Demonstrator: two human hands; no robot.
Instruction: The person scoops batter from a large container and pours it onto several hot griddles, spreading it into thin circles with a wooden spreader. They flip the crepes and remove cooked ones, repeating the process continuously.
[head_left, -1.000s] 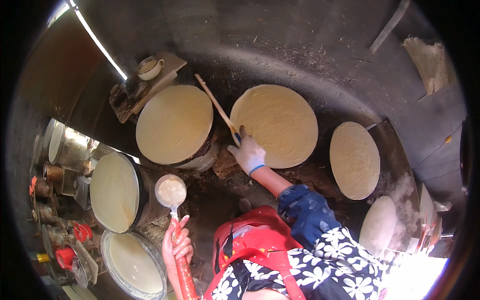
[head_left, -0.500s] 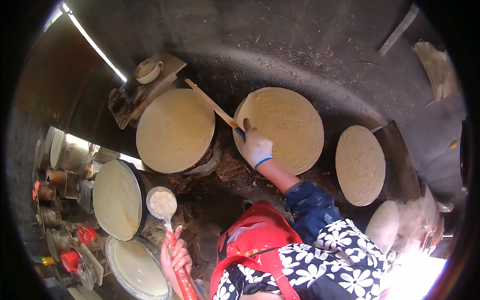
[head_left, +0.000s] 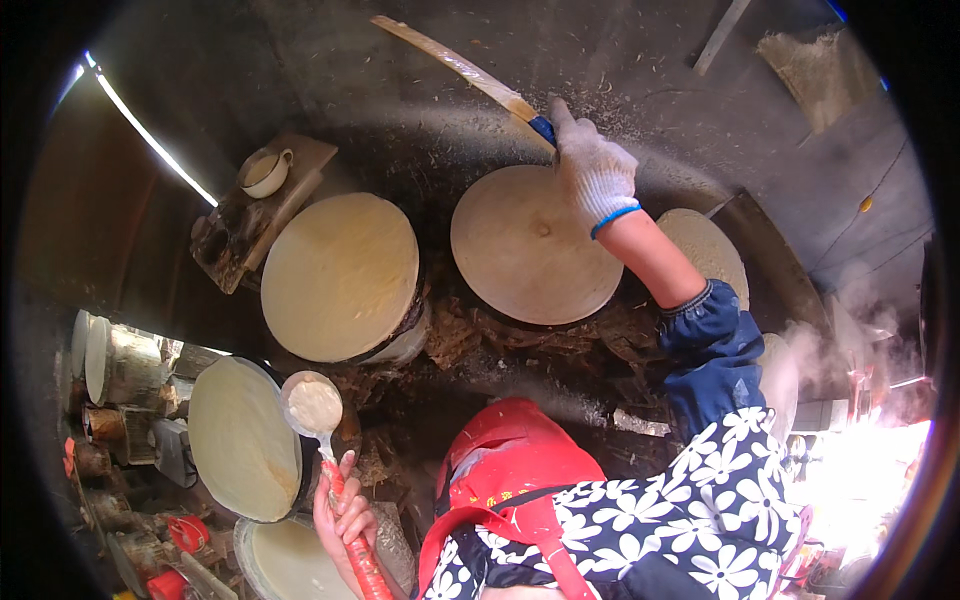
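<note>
My left hand [head_left: 346,515] is closed round the red handle of a ladle [head_left: 312,403], whose bowl is full of pale batter. The ladle is beside a round griddle with a pale sheet of batter [head_left: 245,440]. In a white knit glove, my right hand [head_left: 597,172] grips the blue-wrapped end of a long, flat wooden spatula [head_left: 455,65]. It is raised at the far edge of the middle round griddle [head_left: 525,260], which has a smooth beige surface with a small darker spot. Left of that is another batter-covered griddle [head_left: 340,275]. A further one [head_left: 700,245] is partly behind my right arm.
A light cup [head_left: 265,172] stands on a wooden board [head_left: 305,165] at the far left. Below the left griddle is a round vessel of pale batter [head_left: 295,560]. Red containers [head_left: 187,533] and logs [head_left: 130,365] crowd the left side. Steam [head_left: 865,310] rises at the right.
My right hand and the spatula have moved away and to the right, off the griddle's left side. The middle griddle's rough surface now looks smoother and browner. The ladle has shifted slightly left.
</note>
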